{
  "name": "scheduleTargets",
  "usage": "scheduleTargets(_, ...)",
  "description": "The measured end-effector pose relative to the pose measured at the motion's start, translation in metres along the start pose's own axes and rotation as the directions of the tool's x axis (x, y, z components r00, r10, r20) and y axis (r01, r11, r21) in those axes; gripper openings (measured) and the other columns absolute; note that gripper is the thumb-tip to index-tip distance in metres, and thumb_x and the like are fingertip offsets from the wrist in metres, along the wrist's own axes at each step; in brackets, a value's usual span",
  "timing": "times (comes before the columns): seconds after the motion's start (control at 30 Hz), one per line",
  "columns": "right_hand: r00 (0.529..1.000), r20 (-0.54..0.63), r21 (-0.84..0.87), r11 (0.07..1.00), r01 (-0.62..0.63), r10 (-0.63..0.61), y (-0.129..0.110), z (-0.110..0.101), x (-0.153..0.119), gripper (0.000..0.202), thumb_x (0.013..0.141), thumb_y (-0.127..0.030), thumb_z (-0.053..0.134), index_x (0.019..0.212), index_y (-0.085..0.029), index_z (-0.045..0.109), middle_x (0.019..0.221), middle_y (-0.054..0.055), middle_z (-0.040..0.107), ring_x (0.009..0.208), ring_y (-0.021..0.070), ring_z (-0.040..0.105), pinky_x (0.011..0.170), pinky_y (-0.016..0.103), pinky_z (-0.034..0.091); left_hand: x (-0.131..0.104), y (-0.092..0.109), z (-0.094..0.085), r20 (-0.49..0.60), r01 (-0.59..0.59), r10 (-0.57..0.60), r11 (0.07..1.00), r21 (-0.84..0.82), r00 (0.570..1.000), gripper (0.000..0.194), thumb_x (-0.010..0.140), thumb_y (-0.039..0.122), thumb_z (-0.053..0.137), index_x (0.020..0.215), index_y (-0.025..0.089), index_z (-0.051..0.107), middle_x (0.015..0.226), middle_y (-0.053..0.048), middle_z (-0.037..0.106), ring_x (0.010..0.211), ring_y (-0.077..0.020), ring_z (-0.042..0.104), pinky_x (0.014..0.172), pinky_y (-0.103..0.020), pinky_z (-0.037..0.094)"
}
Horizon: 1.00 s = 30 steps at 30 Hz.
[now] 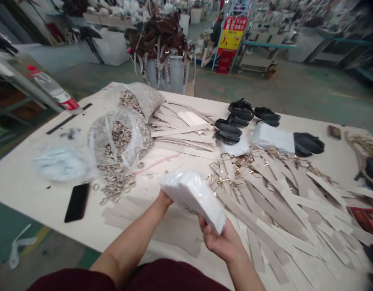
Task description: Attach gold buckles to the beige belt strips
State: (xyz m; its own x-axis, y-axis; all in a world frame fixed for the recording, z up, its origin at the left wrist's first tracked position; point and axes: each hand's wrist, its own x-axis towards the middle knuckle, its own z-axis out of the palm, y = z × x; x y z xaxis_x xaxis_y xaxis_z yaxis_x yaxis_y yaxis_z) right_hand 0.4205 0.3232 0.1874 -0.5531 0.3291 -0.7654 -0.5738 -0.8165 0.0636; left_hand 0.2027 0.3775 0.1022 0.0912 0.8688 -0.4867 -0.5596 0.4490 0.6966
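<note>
A stack of white, plastic-looking sheets or bags point(191, 194) is held tilted above the table, between both hands. My left hand point(165, 199) grips its left end, with most of the fingers hidden behind or under it. At the lower right end, my right hand point(218, 238) has its fingers curled round the stack's edge. Beneath the stack lie flat beige strips point(174, 230). To its right spreads a pile of beige straps with metal buckles point(265, 198). Small beige loops point(116, 182) spill from a clear plastic bag point(98, 137) on the left.
On the table point(19, 169) are a black phone point(77, 203), a clear plastic packet point(61, 163), a bottle point(56, 91), black bundles point(227, 131) and another white stack point(273, 137). Behind it stands a grey bin point(177, 74) heaped with brown straps.
</note>
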Motion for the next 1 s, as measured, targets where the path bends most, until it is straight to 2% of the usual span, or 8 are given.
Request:
scheduleTargets(0.17, 0.974, 0.141, 0.393, 0.893, -0.220, 0.178, 0.035, -0.012, 0.058, 0.029, 0.092, -0.010, 0.033, 0.118, -0.004, 0.044, 0.071, 0.000, 0.065, 0.059, 0.0012, 0.062, 0.050, 0.004, 0.046, -0.047, 0.005, -0.052, -0.074, 0.050, -0.066, 0.977, -0.208, 0.995, 0.065, 0.082, 0.065, 0.040, 0.112, 0.009, 0.058, 0.102, -0.012, 0.069, 0.102, -0.0284, 0.061, 0.094, -0.044, 0.045)
scheduleTargets(0.37, 0.992, -0.128, 0.226, 0.974, 0.024, 0.005, 0.050, -0.056, 0.094, 0.013, 0.086, -0.007, 0.044, 0.093, -0.010, 0.054, 0.061, 0.000, 0.064, 0.046, 0.0045, 0.057, 0.045, 0.010, 0.048, -0.043, -0.013, -0.078, -0.429, 0.171, -0.078, 0.968, 0.183, 0.900, 0.056, 0.077, 0.050, 0.059, 0.114, 0.009, 0.053, 0.110, -0.017, 0.063, 0.104, -0.0289, 0.058, 0.087, -0.039, 0.047)
scheduleTargets(0.5, 0.941, -0.124, -0.103, 0.948, 0.302, -0.314, 0.026, -0.064, 0.090, 0.015, 0.081, -0.013, 0.055, 0.094, -0.010, 0.059, 0.067, 0.004, 0.067, 0.054, 0.0085, 0.061, 0.047, 0.014, 0.049, -0.031, -0.007, -0.093, -0.430, 0.004, 0.269, 0.844, 0.537, 0.862, 0.059, 0.075, 0.032, 0.065, 0.127, 0.014, 0.045, 0.133, -0.015, 0.048, 0.120, -0.0239, 0.046, 0.097, -0.034, 0.038)
scheduleTargets(0.6, 0.800, -0.007, -0.488, 0.700, 0.520, -0.599, 0.003, -0.050, 0.098, 0.025, 0.077, -0.027, 0.060, 0.097, -0.012, 0.061, 0.084, 0.008, 0.068, 0.076, 0.0162, 0.066, 0.057, 0.023, 0.054, -0.013, 0.001, -0.094, -0.127, -0.128, 0.482, 0.462, 0.878, 0.867, 0.045, 0.081, 0.028, 0.056, 0.124, 0.016, 0.050, 0.129, -0.013, 0.050, 0.115, -0.0227, 0.049, 0.096, -0.036, 0.041)
scheduleTargets(0.7, 0.608, 0.192, -0.830, 0.203, 0.520, -0.770, -0.014, -0.038, 0.121, 0.034, 0.073, -0.032, 0.060, 0.102, -0.015, 0.063, 0.113, 0.011, 0.061, 0.107, 0.0234, 0.056, 0.079, 0.035, 0.052, 0.009, -0.001, -0.093, 0.109, -0.157, 0.381, 0.096, 0.983, 0.918, 0.048, 0.078, 0.032, 0.060, 0.123, 0.016, 0.052, 0.132, -0.014, 0.048, 0.123, -0.0276, 0.043, 0.104, -0.042, 0.034)
scheduleTargets(0.77, 0.544, 0.269, -0.926, -0.058, 0.373, -0.795, -0.022, -0.037, 0.137, 0.044, 0.069, -0.029, 0.062, 0.111, -0.015, 0.060, 0.126, 0.012, 0.054, 0.118, 0.0249, 0.047, 0.093, 0.037, 0.044, 0.021, -0.004, -0.096, 0.105, -0.098, 0.303, -0.039, 0.994, 0.947, 0.063, 0.073, 0.040, 0.066, 0.127, 0.014, 0.048, 0.136, -0.015, 0.045, 0.129, -0.0306, 0.036, 0.108, -0.044, 0.029)
scheduleTargets(0.9, 0.607, 0.215, -0.974, -0.212, 0.078, -0.765, -0.032, -0.049, 0.159, 0.042, 0.074, -0.041, 0.058, 0.107, -0.015, 0.061, 0.102, 0.010, 0.064, 0.091, 0.0222, 0.058, 0.080, 0.033, 0.044, 0.041, 0.000, -0.103, 0.027, -0.015, 0.207, -0.057, 0.998, 0.978, 0.055, 0.077, 0.054, 0.058, 0.120, 0.020, 0.056, 0.124, -0.009, 0.057, 0.117, -0.0256, 0.049, 0.103, -0.039, 0.036)
scheduleTargets(1.0, 0.634, 0.195, -0.976, -0.214, 0.048, -0.748, -0.036, -0.056, 0.167, 0.038, 0.077, -0.052, 0.053, 0.087, -0.017, 0.064, 0.079, 0.005, 0.064, 0.072, 0.0184, 0.056, 0.067, 0.028, 0.040, 0.052, 0.003, -0.096, 0.011, 0.001, 0.188, -0.063, 0.998, 0.982, 0.042, 0.083, 0.055, 0.049, 0.111, 0.027, 0.064, 0.112, -0.005, 0.062, 0.107, -0.0230, 0.055, 0.098, -0.037, 0.040)
